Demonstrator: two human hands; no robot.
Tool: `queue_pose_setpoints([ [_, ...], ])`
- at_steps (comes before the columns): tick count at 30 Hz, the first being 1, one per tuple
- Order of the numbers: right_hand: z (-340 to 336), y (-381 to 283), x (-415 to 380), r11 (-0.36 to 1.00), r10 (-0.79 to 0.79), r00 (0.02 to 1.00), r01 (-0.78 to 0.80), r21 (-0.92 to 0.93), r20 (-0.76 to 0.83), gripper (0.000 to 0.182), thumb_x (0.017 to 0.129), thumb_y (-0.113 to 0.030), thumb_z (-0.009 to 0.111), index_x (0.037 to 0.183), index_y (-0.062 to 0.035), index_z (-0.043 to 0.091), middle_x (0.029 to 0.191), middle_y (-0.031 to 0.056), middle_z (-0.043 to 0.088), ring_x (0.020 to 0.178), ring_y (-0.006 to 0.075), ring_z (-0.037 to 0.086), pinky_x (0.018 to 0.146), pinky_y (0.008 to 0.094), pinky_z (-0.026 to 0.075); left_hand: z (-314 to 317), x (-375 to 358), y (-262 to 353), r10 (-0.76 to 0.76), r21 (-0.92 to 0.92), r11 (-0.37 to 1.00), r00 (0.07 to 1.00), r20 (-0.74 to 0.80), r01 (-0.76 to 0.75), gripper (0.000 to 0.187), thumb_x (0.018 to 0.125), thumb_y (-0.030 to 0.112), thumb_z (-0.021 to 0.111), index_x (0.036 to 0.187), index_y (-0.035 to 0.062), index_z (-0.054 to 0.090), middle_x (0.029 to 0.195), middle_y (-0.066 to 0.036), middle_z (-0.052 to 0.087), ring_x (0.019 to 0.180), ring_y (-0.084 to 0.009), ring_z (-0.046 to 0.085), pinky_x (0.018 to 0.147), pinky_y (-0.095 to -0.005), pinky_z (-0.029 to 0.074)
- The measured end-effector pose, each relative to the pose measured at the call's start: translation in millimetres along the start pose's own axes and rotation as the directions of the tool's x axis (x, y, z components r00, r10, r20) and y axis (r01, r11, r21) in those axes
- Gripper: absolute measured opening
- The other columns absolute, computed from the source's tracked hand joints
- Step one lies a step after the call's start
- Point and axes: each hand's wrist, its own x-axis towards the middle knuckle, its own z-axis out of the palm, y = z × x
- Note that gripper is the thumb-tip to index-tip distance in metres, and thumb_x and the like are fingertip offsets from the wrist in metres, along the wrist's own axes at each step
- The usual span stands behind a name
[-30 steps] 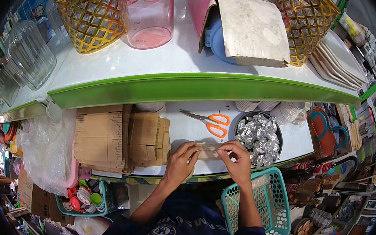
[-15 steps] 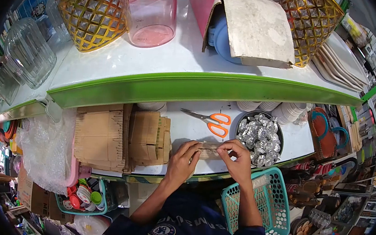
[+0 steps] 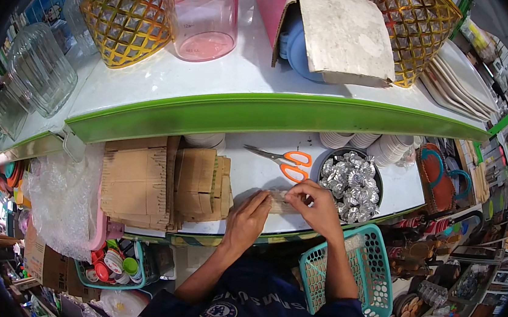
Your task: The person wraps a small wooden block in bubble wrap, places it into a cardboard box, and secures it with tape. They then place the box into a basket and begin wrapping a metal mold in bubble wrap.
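Between my hands, near the shelf's front edge, lies a small flat piece of brown cardboard. My left hand is closed on its left end, fingers together. With thumb and index finger pinched, my right hand touches its upper right edge; what exactly sits in the pinch is hard to make out. Scissors with orange handles lie just beyond the hands, blades pointing left. Right of them stands a dark round bowl heaped with small silver fluted metal cups.
Stacks of cut cardboard stand on the left, beside bubble wrap. A green-edged upper shelf overhangs the work surface, with white bowls beneath it. Below my right forearm hangs a teal plastic basket containing cardboard.
My right hand has shifted slightly left and up along the cardboard, uncovering more of it. My left hand stays at the left end. The scissors and bowl have not moved.
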Motion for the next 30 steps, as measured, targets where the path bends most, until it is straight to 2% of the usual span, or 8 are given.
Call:
queue_pose_setpoints([
  [1, -2, -3, 5, 1.000, 0.003, 1.000, -0.003, 0.002, -0.003, 0.017, 0.089, -0.017, 0.075, 0.096, -0.0008, 0.073, 0.085, 0.0074, 0.068, 0.068, 0.0132, 0.061, 0.063, 0.0274, 0.049, 0, -1, 0, 0.002, -0.001, 1.000, 1.000, 0.004, -0.002, 0.025, 0.089, 0.005, 0.069, 0.112, -0.0038, 0.070, 0.121, -0.015, 0.067, 0.107, -0.0313, 0.067, 0.090, -0.0404, 0.056],
  [4, -3, -3, 20, 0.998, 0.041, 0.977, -0.033, -0.044, 0.210, 0.023, 0.092, -0.022, 0.072, 0.097, 0.0004, 0.072, 0.081, 0.0115, 0.070, 0.073, 0.0181, 0.067, 0.071, 0.0321, 0.054, -1, -5, -2, 0.013, 0.034, 0.999, 0.999, 0.038, -0.015, 0.030, 0.089, 0.007, 0.070, 0.117, -0.0038, 0.068, 0.125, -0.015, 0.066, 0.107, -0.0316, 0.067, 0.089, -0.0401, 0.056],
  [7, -1, 3, 31, 0.999, 0.007, 0.954, 0.004, -0.035, 0.299, 0.019, 0.092, -0.019, 0.073, 0.096, -0.0008, 0.071, 0.081, 0.0072, 0.071, 0.073, 0.0134, 0.064, 0.070, 0.0306, 0.052, -1, -8, -3, 0.027, 0.023, 0.999, 0.999, 0.032, -0.028, 0.035, 0.089, 0.010, 0.070, 0.121, -0.0035, 0.066, 0.128, -0.015, 0.064, 0.107, -0.0325, 0.067, 0.088, -0.0401, 0.056],
  [10, 5, 11, 40, 0.998, 0.026, 0.935, -0.005, -0.059, 0.353, 0.020, 0.093, -0.020, 0.072, 0.096, -0.0007, 0.071, 0.081, 0.0080, 0.071, 0.073, 0.0148, 0.065, 0.070, 0.0319, 0.052, -1, -10, -4, -0.011, -0.008, 1.000, 0.999, 0.053, 0.012, 0.035, 0.090, 0.011, 0.071, 0.122, -0.0031, 0.066, 0.129, -0.015, 0.064, 0.108, -0.0328, 0.067, 0.089, -0.0407, 0.056],
  [19, 10, 7, 42, 0.986, 0.043, 0.925, 0.021, -0.165, 0.377, 0.021, 0.092, -0.021, 0.071, 0.097, -0.0004, 0.071, 0.083, 0.0126, 0.072, 0.076, 0.0214, 0.068, 0.072, 0.0345, 0.053, -2, -10, -2, -0.169, -0.190, 0.965, 0.983, 0.078, 0.181, 0.031, 0.092, 0.012, 0.069, 0.121, 0.0030, 0.062, 0.128, -0.016, 0.065, 0.109, -0.0372, 0.066, 0.089, -0.0418, 0.056],
  [25, 16, 12, 38, 0.974, -0.025, 0.947, 0.095, -0.205, 0.319, 0.019, 0.092, -0.020, 0.069, 0.097, -0.0011, 0.071, 0.087, 0.0159, 0.072, 0.080, 0.0285, 0.071, 0.075, 0.0371, 0.054, -3, -9, -2, -0.094, -0.102, 0.990, 0.993, 0.071, 0.101, 0.027, 0.092, 0.011, 0.070, 0.117, 0.0027, 0.065, 0.129, -0.014, 0.065, 0.105, -0.0350, 0.068, 0.084, -0.0408, 0.057],
  [27, 18, 15, 37, 0.965, -0.054, 0.951, 0.128, -0.227, 0.304, 0.018, 0.091, -0.019, 0.070, 0.097, -0.0018, 0.071, 0.088, 0.0156, 0.072, 0.081, 0.0297, 0.070, 0.075, 0.0382, 0.055, 0, -10, -6, 0.004, -0.055, 0.998, 1.000, 0.030, -0.002, 0.020, 0.090, 0.013, 0.071, 0.108, 0.0032, 0.068, 0.130, -0.012, 0.064, 0.095, -0.0308, 0.071, 0.076, -0.0412, 0.058],
  [30, 19, 10, 31, 0.931, -0.114, 0.960, 0.193, -0.309, 0.255, 0.018, 0.088, -0.020, 0.072, 0.096, -0.0036, 0.072, 0.089, 0.0134, 0.072, 0.081, 0.0309, 0.070, 0.074, 0.0400, 0.055, -1, -10, -6, 0.001, -0.054, 0.999, 1.000, 0.029, 0.001, 0.018, 0.089, 0.012, 0.072, 0.104, 0.0028, 0.070, 0.130, -0.012, 0.063, 0.094, -0.0304, 0.071, 0.075, -0.0411, 0.058],
])
